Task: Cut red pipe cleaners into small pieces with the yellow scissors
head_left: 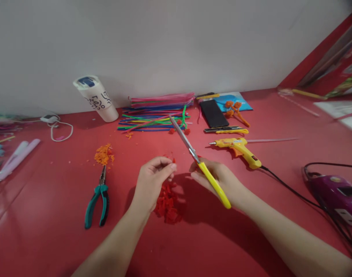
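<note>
My left hand (154, 175) hovers over the red table (49, 246) with its fingertips pinched on a small red fuzzy piece (173, 160). My right hand (218, 177) grips yellow-handled scissors (197, 161), whose closed blades point up and left, away from me. Below and between both hands lies a pile of red cut bits (168, 202). The fingertips of the two hands almost meet above that pile.
Teal pliers (98, 200) and an orange pile of bits (103, 154) lie to the left. Coloured pipe cleaners (155, 115), a paper cup (97, 98), a phone (213, 113), a box cutter (226, 130), a yellow glue gun (241, 150) with its cable, and a purple device (334, 194) surround the hands.
</note>
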The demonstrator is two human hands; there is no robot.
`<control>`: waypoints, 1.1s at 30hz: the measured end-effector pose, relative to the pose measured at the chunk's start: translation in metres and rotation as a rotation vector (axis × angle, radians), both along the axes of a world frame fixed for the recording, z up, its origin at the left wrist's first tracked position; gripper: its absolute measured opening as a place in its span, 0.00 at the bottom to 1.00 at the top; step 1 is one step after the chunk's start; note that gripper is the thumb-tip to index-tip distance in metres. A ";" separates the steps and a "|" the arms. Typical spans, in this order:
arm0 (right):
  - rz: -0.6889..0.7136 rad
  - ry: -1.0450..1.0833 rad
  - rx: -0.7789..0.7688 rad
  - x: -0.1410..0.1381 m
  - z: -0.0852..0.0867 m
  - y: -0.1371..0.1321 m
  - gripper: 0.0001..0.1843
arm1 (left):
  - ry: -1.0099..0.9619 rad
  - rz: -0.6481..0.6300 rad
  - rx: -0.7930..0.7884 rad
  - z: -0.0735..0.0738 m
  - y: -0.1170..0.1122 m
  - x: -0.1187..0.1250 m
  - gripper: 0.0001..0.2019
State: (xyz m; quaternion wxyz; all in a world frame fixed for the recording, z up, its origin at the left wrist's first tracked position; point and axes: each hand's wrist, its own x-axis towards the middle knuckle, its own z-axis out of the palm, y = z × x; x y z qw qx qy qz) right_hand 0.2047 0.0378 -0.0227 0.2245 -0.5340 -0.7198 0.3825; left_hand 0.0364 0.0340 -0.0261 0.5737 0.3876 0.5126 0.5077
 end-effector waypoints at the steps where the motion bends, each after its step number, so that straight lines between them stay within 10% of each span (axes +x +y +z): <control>1: 0.025 -0.094 0.051 0.001 -0.002 -0.001 0.14 | -0.038 0.042 0.020 0.000 0.001 -0.002 0.04; 9: 0.185 -0.603 0.305 0.000 -0.016 -0.010 0.18 | -0.184 0.211 0.131 0.005 0.007 -0.012 0.00; 33: 0.173 -0.618 0.498 -0.002 -0.029 -0.013 0.23 | -0.281 0.260 0.116 0.004 0.006 -0.013 0.01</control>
